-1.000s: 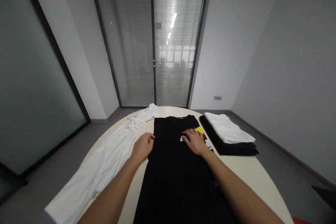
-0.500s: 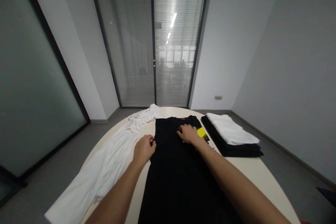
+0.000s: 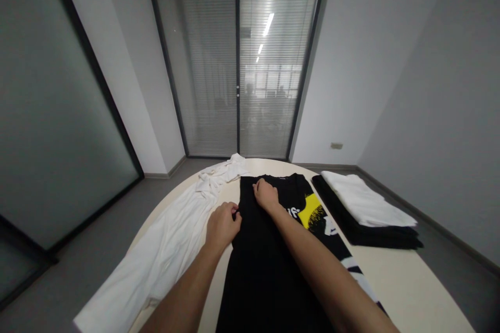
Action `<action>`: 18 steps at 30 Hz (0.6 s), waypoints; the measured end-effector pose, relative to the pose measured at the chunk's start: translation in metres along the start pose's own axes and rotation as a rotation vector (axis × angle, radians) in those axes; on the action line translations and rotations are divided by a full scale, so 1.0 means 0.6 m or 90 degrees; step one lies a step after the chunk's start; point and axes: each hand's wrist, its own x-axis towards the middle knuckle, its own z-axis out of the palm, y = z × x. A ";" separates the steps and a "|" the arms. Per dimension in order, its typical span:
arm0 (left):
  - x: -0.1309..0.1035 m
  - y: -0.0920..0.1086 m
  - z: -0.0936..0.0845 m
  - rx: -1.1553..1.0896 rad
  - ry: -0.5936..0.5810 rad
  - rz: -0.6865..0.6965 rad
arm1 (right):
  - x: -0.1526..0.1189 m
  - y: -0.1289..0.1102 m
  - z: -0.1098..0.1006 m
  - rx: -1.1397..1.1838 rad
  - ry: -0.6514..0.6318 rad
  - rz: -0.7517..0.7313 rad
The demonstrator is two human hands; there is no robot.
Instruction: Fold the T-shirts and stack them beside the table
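Observation:
A black shirt [image 3: 265, 265] with a yellow and white print along its right side lies lengthwise on the round table. At the shirt's left edge, my left hand [image 3: 224, 225] has its fingers pinched on the black cloth. My right hand [image 3: 266, 192] rests on the upper part of the shirt, near the collar, with its fingers curled together; what they hold, if anything, is hidden. Left of the shirt lies a crumpled white garment [image 3: 167, 244], beside my left forearm.
On the right of the pale table [image 3: 406, 281] sits a stack of folded black cloth [image 3: 386, 237] with a folded white cloth [image 3: 361, 200] on top. Glass doors with blinds [image 3: 234, 62] stand beyond the table.
My right hand has moved left across the shirt toward its left edge. More of the yellow and white print now shows. My left hand stays at the edge.

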 end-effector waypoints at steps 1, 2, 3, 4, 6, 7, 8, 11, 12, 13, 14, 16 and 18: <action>0.000 0.000 0.000 0.000 0.000 0.000 | 0.000 0.002 0.000 0.000 0.002 0.006; 0.000 -0.001 0.000 0.000 0.000 0.001 | 0.001 0.004 0.000 -0.001 0.003 0.009; 0.000 -0.001 0.000 0.000 0.001 0.003 | 0.001 0.007 0.000 -0.002 0.004 0.009; -0.001 -0.001 0.000 0.001 0.001 0.004 | 0.001 0.010 0.000 -0.001 0.005 0.003; -0.001 0.000 0.000 0.001 -0.001 0.007 | 0.000 0.013 0.001 0.000 0.010 -0.011; -0.001 0.000 0.000 0.002 -0.002 0.008 | 0.000 0.013 0.002 0.000 0.019 -0.021; -0.001 0.000 0.000 0.002 -0.004 0.009 | 0.000 0.013 0.003 0.001 0.028 -0.032; -0.001 0.002 -0.001 0.002 -0.010 0.011 | 0.006 0.007 0.008 0.016 0.042 -0.067; -0.001 0.002 -0.001 0.002 -0.012 0.012 | 0.009 0.005 0.010 0.023 0.038 -0.076; -0.001 0.003 -0.002 0.000 -0.014 0.013 | 0.013 0.001 0.012 0.031 0.031 -0.080; -0.001 0.003 -0.003 -0.002 -0.015 0.015 | 0.018 -0.002 0.014 0.037 0.023 -0.082; -0.001 0.004 -0.005 -0.007 -0.018 0.018 | 0.028 -0.009 0.018 0.048 0.007 -0.089; -0.001 0.004 -0.007 -0.012 -0.020 0.019 | 0.038 -0.014 0.023 0.056 -0.015 -0.099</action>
